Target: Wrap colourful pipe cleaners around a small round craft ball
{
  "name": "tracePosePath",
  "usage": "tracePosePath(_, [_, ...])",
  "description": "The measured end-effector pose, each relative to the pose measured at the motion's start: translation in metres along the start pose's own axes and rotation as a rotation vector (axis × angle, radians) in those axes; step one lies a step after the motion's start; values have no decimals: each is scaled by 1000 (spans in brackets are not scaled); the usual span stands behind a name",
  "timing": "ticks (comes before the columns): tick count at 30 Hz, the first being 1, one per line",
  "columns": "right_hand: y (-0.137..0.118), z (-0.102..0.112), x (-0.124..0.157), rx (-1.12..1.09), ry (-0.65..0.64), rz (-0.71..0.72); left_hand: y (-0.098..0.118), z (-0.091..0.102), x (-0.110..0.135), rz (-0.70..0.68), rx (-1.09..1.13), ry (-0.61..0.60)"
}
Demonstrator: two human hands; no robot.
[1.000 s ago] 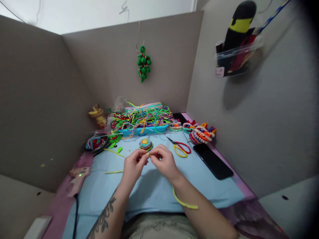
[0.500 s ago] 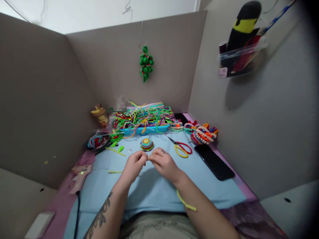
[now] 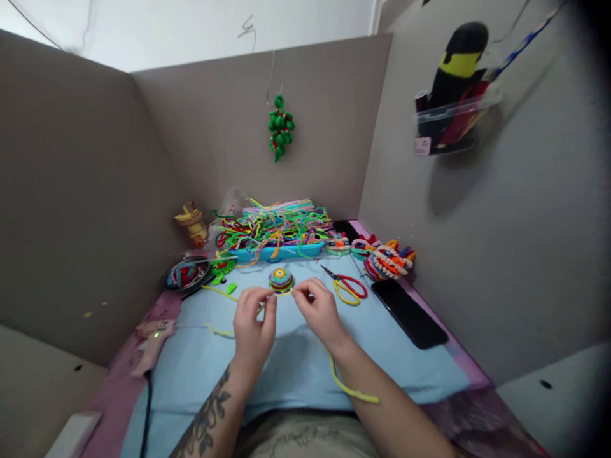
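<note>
A thin yellow pipe cleaner [image 3: 285,293] stretches across the small gap between my two hands. My left hand [image 3: 254,321] pinches one side of it between thumb and fingertips. On the other side, my right hand [image 3: 317,310] grips it in a pinch. Yellow lengths also trail out left of my left hand and beside my right forearm; whether they belong to the same piece I cannot tell. Just beyond my fingertips sits a round, rainbow-striped fuzzy piece [image 3: 280,278]. Scissors [image 3: 347,287] with one red and one yellow handle lie open to the right.
A blue tray [image 3: 281,253] heaped with coloured pipe cleaners stands at the back. Finished-looking fuzzy pieces [image 3: 387,259] and a black phone [image 3: 408,313] lie on the right. At left are a dark bowl [image 3: 208,275] and a pink glue gun [image 3: 153,343]. Grey partitions [image 3: 258,127] enclose the table.
My hands have moved slightly apart, and a stretch of yellow pipe cleaner now shows between them. My left hand has turned, with its thumb raised. The whole view has shifted a little.
</note>
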State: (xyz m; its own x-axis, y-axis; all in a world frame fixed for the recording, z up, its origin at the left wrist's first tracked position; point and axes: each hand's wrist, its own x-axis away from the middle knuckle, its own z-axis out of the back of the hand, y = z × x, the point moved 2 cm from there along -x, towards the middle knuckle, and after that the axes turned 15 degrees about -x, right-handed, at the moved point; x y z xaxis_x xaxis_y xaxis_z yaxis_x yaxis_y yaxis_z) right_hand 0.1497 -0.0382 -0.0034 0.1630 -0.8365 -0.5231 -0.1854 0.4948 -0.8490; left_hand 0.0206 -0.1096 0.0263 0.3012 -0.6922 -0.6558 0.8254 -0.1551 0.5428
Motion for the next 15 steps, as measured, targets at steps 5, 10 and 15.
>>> tracePosePath(5, [14, -4, -1, -432, 187, -317, 7, -23, 25, -104, 24, -314])
tracePosePath(10, [18, -16, 4, -712, 112, -535, -11, -36, 15, 180, 77, -181])
tracePosePath(15, [16, -17, 8, -617, 35, -505, -9, -25, 4, 53, -15, -133])
